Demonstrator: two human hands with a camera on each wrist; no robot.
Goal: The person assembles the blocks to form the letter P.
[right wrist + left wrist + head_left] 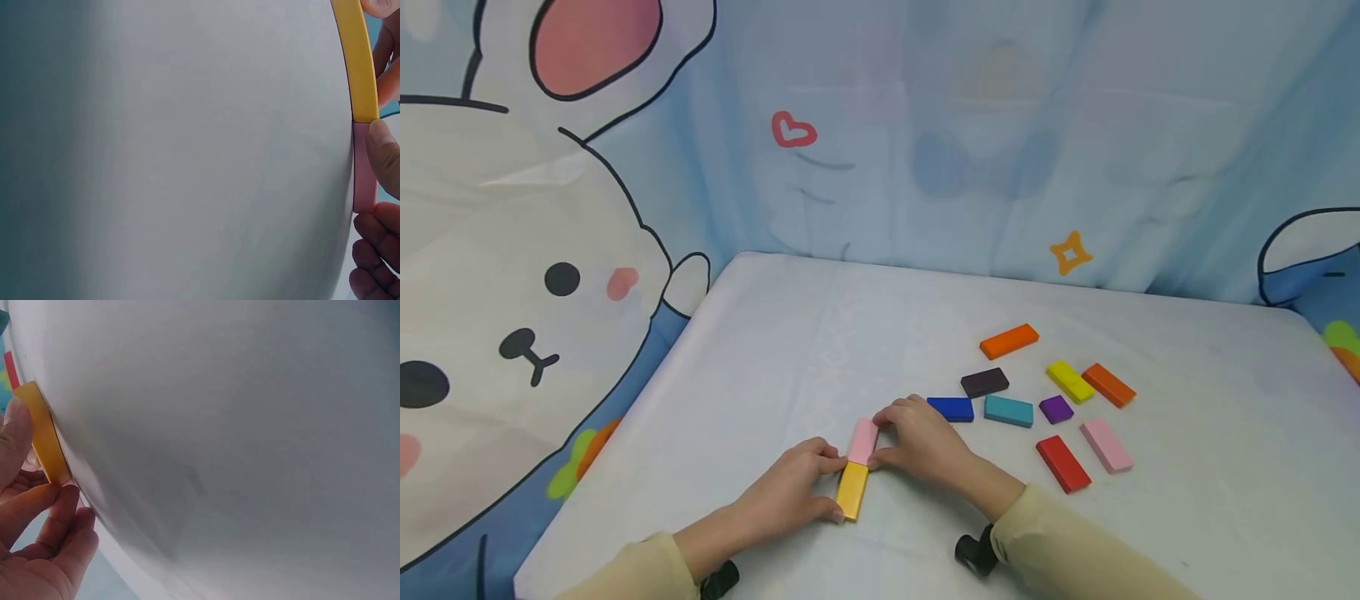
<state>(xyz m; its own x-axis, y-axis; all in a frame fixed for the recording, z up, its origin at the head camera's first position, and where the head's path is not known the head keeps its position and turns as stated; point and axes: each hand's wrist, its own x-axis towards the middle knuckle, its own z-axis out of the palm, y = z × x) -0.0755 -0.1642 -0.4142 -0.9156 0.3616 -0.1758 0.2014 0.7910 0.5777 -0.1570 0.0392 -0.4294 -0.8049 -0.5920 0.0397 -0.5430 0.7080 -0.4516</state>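
A golden-yellow block (852,493) and a pink block (862,440) lie end to end on the white table, forming one straight strip. My left hand (778,493) pinches the yellow block from its left side, thumb by the near end and index finger close to the joint. On the other side, my right hand (925,443) holds the pink block between thumb and index finger. In the right wrist view, the end of the yellow block (359,69) meets the pink block (364,169). The left wrist view shows the yellow block (44,431) between thumb and fingers.
Right of my hands lie loose blocks: dark blue (951,409), black (985,382), teal (1008,412), purple (1056,409), red (1063,464), pink (1107,445), yellow (1070,382) and two orange ones (1009,342). A printed curtain (880,167) hangs behind the table (1225,467).
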